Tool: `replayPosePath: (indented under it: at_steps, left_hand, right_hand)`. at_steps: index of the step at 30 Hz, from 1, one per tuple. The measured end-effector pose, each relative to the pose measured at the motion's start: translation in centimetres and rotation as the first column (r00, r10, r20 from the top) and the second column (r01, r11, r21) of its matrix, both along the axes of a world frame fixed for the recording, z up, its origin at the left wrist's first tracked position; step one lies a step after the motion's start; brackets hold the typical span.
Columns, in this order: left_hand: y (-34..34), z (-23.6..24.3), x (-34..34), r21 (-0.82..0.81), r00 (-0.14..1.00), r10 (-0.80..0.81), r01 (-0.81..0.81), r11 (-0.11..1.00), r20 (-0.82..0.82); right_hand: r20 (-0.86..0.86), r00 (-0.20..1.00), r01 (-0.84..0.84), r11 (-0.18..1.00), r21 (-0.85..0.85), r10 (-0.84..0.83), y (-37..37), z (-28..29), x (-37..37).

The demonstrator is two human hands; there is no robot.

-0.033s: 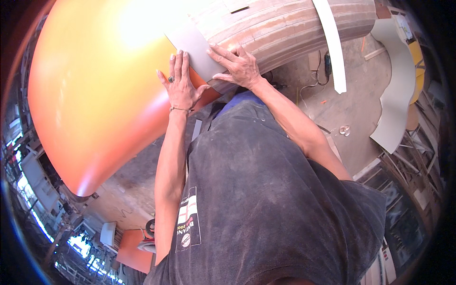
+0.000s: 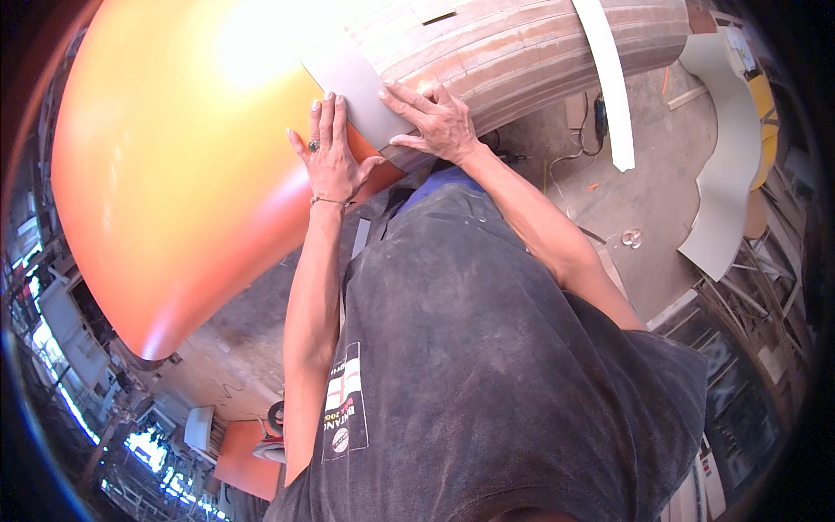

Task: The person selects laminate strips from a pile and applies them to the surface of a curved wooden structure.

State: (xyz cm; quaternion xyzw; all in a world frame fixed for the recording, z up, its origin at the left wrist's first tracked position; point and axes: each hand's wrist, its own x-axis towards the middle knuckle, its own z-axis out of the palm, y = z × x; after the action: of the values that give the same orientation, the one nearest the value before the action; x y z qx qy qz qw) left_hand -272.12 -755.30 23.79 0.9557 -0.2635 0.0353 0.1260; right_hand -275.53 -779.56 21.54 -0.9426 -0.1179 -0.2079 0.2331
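My left hand (image 2: 330, 161) and right hand (image 2: 439, 122) lie spread flat, unmoved, pressing the grey sheet (image 2: 361, 91) onto the hull (image 2: 174, 174), probably seating it.

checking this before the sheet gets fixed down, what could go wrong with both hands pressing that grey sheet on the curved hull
The grey sheet lies over a curved seam between the glossy orange surface and the wooden planked hull; it may spring back or slide if either the left hand or the right hand lifts. The left hand's fingers reach onto the slick orange part, so that hand could slip. Cables on the floor could trip a step.
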Motion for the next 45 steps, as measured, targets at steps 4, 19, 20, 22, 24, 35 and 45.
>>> replayPosePath:
  at_steps: [4, 19, 20, 22, 24, 35, 45]
  left_hand:
    - [-0.1, -0.2, 0.0, 0.003, 1.000, 0.010, -0.010, 1.000, 0.022]
    - [-0.6, 0.1, -0.3, -0.024, 0.997, 0.056, -0.055, 0.998, 0.046]
    - [-0.5, 0.1, -0.3, -0.032, 0.997, 0.057, -0.055, 0.998, 0.051]
    - [-0.8, 0.3, -0.3, -0.022, 0.997, 0.062, -0.061, 0.998, 0.049]
    - [-0.9, 0.6, -0.4, -0.009, 0.997, 0.069, -0.069, 0.998, 0.040]
    - [-0.7, 0.2, -0.2, -0.008, 0.996, 0.055, -0.055, 0.998, 0.074]
    - [-0.5, -0.2, -0.2, -0.012, 0.994, 0.064, -0.063, 0.998, 0.083]
  right_hand:
    - [-0.047, 0.999, 0.011, 1.000, 0.000, -0.011, 0.1, 0.6, -0.3]
    - [-0.042, 0.995, 0.098, 0.991, 0.087, -0.095, -0.5, 1.6, 0.6]
    - [0.014, 0.981, 0.188, 0.973, 0.135, -0.192, -1.1, 2.6, 1.4]
    - [0.075, 0.911, 0.359, 0.868, 0.344, -0.407, -3.1, 3.2, 3.9]
    - [-0.082, 0.854, 0.507, 0.784, 0.358, -0.514, -5.3, 5.5, 6.8]
    - [-0.527, 0.680, 0.600, 0.800, -0.001, -0.510, -5.0, 11.2, 13.1]
    - [-0.535, 0.671, 0.621, 0.783, 0.028, -0.513, -6.7, 10.1, 11.5]
